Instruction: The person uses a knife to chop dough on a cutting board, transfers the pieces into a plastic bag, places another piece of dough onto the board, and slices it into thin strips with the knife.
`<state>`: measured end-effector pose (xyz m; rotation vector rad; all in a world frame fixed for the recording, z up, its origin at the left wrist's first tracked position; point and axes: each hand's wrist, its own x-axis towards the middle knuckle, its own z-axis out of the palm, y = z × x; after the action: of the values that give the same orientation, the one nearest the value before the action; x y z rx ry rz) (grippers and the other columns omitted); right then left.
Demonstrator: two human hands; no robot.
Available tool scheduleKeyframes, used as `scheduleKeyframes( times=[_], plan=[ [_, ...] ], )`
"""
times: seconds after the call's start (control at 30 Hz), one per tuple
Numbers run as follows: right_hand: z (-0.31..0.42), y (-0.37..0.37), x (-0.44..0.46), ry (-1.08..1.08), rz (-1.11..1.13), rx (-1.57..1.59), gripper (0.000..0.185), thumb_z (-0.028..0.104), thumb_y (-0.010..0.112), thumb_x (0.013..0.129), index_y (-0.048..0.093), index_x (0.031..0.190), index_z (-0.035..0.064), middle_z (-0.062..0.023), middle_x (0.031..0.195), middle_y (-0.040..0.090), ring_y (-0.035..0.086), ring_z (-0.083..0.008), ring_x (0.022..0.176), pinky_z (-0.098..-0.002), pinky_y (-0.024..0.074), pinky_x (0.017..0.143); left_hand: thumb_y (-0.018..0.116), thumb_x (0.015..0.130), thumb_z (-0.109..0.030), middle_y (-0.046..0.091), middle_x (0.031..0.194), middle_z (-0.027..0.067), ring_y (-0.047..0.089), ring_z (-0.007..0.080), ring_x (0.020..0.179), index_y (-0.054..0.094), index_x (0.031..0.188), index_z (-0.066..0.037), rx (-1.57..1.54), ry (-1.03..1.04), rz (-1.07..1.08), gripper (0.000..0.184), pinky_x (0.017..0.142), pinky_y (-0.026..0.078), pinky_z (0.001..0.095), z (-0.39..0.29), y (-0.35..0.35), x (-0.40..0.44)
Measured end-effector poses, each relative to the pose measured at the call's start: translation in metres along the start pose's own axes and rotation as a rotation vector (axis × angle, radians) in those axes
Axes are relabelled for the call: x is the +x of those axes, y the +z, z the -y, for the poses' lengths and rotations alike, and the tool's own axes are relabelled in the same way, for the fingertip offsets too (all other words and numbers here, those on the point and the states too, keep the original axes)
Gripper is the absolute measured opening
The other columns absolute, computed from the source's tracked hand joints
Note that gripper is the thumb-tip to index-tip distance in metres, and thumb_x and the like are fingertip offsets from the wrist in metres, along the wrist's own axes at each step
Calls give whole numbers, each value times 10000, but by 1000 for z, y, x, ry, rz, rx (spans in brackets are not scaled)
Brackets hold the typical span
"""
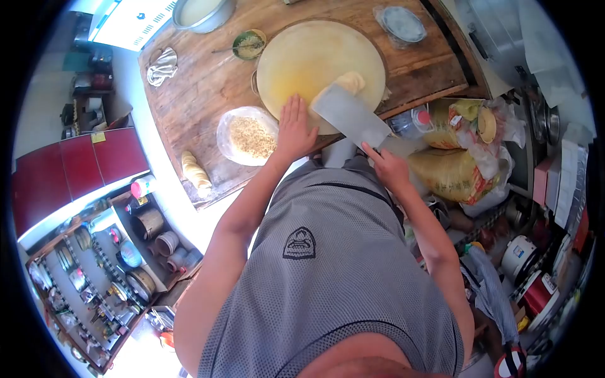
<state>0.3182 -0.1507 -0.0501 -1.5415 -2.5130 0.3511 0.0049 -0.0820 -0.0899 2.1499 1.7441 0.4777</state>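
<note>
My left hand [295, 131] lies flat with its fingers stretched out on the near left edge of a round board [315, 50]. In my right hand [386, 165] is the handle of a cleaver [353, 116], its broad blade over the near right part of the board. Pale dough [350, 81] shows beyond the blade; the rest of it is hidden under the metal. Beside my left hand sits a clear plastic bag [251, 136] holding light brown crumbly bits. A yellowish, oily-looking patch [296, 80] stains the board ahead of my left fingers.
On the wooden table [195, 94] are a green bowl [250, 45] with a spoon, a metal basin [203, 16], a folded cloth [162, 67], a twisted dough-like roll [194, 171] and a wrapped dish [403, 25]. Yellow sacks [444, 173] stand right; shelves [94, 290] line the left.
</note>
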Motion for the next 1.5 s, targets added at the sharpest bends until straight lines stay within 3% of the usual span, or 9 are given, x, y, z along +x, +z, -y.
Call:
scheduleKeyframes(
  times=[0.37, 0.57, 0.77, 0.93, 1.0, 1.23, 1.33, 1.43, 1.5],
  plan=[
    [-6, 5, -13, -38, 1, 16, 644, 84, 593, 875, 570, 1459, 356, -67, 754, 494, 600, -276, 649, -423, 517, 574, 536, 792, -108, 273, 1610, 323, 205, 465, 1530, 302, 1520, 125, -106, -9, -28, 800, 1264, 140, 542, 4, 2, -5],
    [-18, -20, -13, 22, -6, 122, 671, 75, 606, 861, 561, 1465, 365, -76, 764, 512, 612, -293, 665, -436, 518, 589, 630, 887, -225, 362, 1556, 329, 298, 485, 1479, 352, 1499, 103, -158, -8, -123, 747, 1239, 216, 539, -10, 1, 17],
    [-61, -36, 4, 201, -161, 229, 700, 64, 626, 838, 556, 1470, 359, -88, 804, 547, 622, -310, 700, -441, 527, 613, 776, 837, -366, 420, 1504, 335, 373, 479, 1428, 391, 1471, 93, -47, 15, -148, 872, 1207, 289, 521, -74, 16, 80],
    [-91, -38, 19, 114, -107, 199, 715, 62, 637, 831, 547, 1478, 350, -90, 824, 563, 630, -323, 697, -444, 534, 614, 797, 818, -346, 466, 1468, 314, 425, 462, 1387, 413, 1460, 75, -2, -74, -125, 858, 1186, 326, 507, -86, 43, 98],
    [-101, -39, 22, 25, 77, 141, 711, 65, 633, 834, 546, 1475, 361, -93, 811, 557, 629, -336, 682, -455, 537, 613, 806, 811, -323, 483, 1454, 304, 442, 454, 1375, 417, 1458, 69, 41, -77, -141, 851, 1178, 339, 500, -83, 48, 101],
    [-131, -38, 27, -14, 70, 193, 723, 61, 622, 841, 527, 1481, 384, -99, 798, 543, 624, -344, 662, -467, 543, 630, 825, 793, -247, 541, 1372, 284, 499, 451, 1295, 406, 1469, 66, 1, -114, -162, 854, 1114, 409, 488, -84, 41, 96],
    [-143, -57, 31, -108, 141, 207, 728, 66, 622, 835, 518, 1493, 358, -94, 842, 589, 634, -358, 694, -477, 539, 647, 842, 784, -267, 550, 1358, 282, 510, 455, 1273, 400, 1474, 67, 0, -114, -154, 885, 1099, 420, 490, -85, 37, 98],
    [-139, -79, 33, 34, 10, 581, 695, 67, 615, 848, 522, 1505, 277, -119, 1074, 686, 685, -378, 896, -434, 565, 786, 849, 777, -271, 551, 1357, 281, 511, 453, 1271, 404, 1473, 64, -46, -126, -153, 891, 1095, 424, 488, -87, 34, 99],
    [-134, -89, 34, 188, -58, 884, 665, 90, 613, 864, 508, 1517, 162, -153, 1369, 641, 663, -329, 1182, -369, 521, 984, 848, 778, -268, 551, 1358, 281, 508, 451, 1274, 409, 1471, 60, -55, -123, -151, 884, 1093, 425, 487, -88, 32, 100]
  ],
)
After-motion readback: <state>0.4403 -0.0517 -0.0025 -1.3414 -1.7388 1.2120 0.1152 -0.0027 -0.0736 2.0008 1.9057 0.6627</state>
